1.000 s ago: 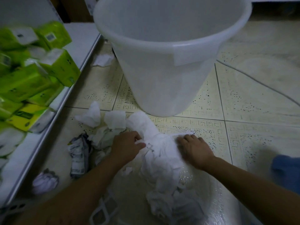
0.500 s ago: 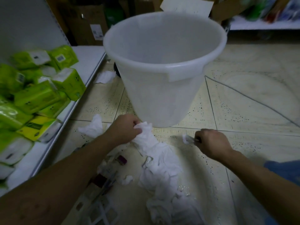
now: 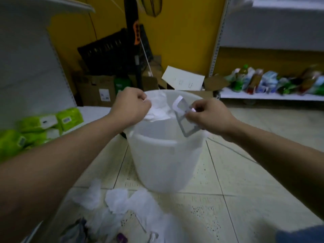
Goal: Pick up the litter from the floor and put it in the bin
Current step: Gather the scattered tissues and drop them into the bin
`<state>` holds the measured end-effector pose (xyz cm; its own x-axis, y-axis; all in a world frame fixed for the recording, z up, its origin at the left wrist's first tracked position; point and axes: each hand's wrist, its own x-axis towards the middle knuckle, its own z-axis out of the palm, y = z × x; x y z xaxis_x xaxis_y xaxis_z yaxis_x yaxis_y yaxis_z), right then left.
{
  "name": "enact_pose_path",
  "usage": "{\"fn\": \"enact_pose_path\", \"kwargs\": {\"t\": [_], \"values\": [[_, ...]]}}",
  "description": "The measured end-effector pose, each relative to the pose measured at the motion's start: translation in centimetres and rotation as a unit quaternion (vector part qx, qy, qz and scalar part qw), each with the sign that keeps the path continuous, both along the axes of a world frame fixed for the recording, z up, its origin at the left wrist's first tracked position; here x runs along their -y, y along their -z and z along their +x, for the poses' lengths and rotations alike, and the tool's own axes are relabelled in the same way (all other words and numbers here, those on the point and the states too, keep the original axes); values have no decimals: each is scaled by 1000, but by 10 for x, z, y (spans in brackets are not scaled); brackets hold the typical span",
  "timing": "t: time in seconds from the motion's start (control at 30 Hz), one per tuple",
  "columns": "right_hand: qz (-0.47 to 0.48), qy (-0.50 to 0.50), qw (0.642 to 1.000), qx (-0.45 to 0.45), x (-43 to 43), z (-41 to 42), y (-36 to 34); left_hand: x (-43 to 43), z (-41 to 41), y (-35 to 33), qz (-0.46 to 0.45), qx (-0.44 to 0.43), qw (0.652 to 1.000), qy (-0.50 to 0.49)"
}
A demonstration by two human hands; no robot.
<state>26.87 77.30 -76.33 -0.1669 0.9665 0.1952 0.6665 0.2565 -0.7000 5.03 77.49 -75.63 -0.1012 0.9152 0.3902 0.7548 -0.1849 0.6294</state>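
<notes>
Mid-frame, above the white bin [image 3: 164, 160], the left hand [image 3: 130, 106] clenches crumpled tissue [image 3: 158, 111]; the right hand [image 3: 208, 114] pinches a paper strip [image 3: 182, 118]. More tissue litter [image 3: 122, 204] lies on the floor [image 3: 245, 199], lower centre.

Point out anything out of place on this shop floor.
Crumpled white tissue paper lies strewn across the tiled floor in front of the translucent white plastic bin, with darker scraps among it; the litter belongs in the bin.

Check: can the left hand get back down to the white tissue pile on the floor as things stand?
Probably yes, but not free yet. The left hand is shut on crumpled tissue over the bin. Once that drops, nothing blocks the tissue pile in front of the bin.
</notes>
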Motion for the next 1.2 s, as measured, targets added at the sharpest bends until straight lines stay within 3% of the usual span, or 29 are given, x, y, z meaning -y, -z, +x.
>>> {"fn": "enact_pose_path", "kwargs": {"t": [0.07, 0.13, 0.23, 0.3, 0.4, 0.53, 0.7, 0.77, 0.87, 0.97, 1.1, 1.2], "values": [[-51, 5, 997, 52, -24, -12, -13, -15, -1, 5, -46, 112, 992, -29], [-68, 20, 987, 144, -39, -26, -16, -23, -3, 14, -119, 153, 981, -19], [1, 54, 977, 204, -43, -44, -6, -24, -13, 28, -173, 0, 985, 9], [72, 47, 978, 192, -29, -53, 9, -16, -22, 34, -92, -90, 991, 28], [171, 0, 967, 188, 7, -57, 36, 2, -38, 44, 30, -143, 987, 68], [235, -128, 934, 239, 49, -56, 74, 30, -57, 67, 75, -194, 976, 58], [54, -238, 904, 351, 67, -77, 137, 53, -89, 119, -112, -241, 964, 33], [-17, -249, 890, 381, 66, -81, 158, 65, -99, 147, -208, -287, 933, 57], [-95, -281, 861, 414, 59, -84, 182, 76, -109, 181, -292, -395, 860, 137], [-158, -276, 838, 444, 43, -93, 198, 73, -112, 207, -360, -370, 843, 150], [-278, -177, 886, 327, 39, -119, 252, 69, -112, 253, -468, -326, 806, 157], [-328, -164, 871, 326, 67, -139, 306, 67, -115, 273, -519, -319, 780, 145]]}}
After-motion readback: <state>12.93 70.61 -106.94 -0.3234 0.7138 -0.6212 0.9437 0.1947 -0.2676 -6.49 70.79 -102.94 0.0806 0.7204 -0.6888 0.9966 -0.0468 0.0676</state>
